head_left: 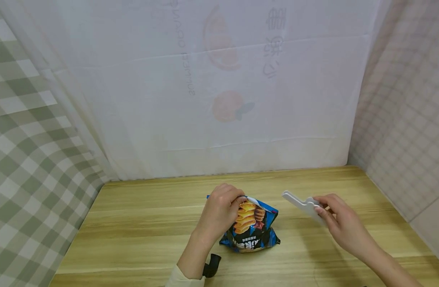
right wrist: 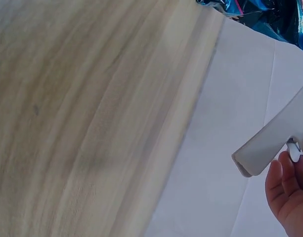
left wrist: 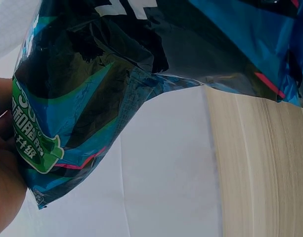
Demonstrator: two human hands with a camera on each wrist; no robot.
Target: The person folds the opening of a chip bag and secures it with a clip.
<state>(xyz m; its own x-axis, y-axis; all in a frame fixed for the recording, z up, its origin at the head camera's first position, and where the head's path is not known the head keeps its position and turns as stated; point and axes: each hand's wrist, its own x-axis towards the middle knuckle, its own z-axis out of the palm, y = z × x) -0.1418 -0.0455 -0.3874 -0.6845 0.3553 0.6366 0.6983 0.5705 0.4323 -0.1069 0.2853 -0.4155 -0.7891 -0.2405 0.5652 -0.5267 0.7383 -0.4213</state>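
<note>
On the wood-grain table, right of the middle at the near side: a blue and black glossy snack bag (head_left: 253,235) with a printed picture of golden ridged crisps, its upper edge raised and its bulging lower part toward the near side.
Left hand: the left hand (head_left: 223,205) pinches the bag's upper edge toward the left end, thumb against the printed front; a cream sleeve (head_left: 185,278) shows at the wrist.
Right hand: well to the right of the bag, the right hand (head_left: 343,223) holds a flat white plastic clip with a scalloped edge (head_left: 302,203) between thumb and fingers.
Clip: its long narrow end points left and far, near the bag's right upper corner but apart from it; the right wrist view shows a small shiny silver part beside the fingers.
Black piece: a small curved black object (head_left: 213,265) lies just left of the bag, partly hidden by the left forearm; what it is, I cannot tell.
Table: a yellowish wood-grain tabletop (head_left: 151,223).
Cloths: white fabric with faint orange fruit prints (head_left: 151,111) at the far side, green and white checked fabric (head_left: 25,139) at the left, pale grid-patterned fabric (head_left: 402,99) at the right.
</note>
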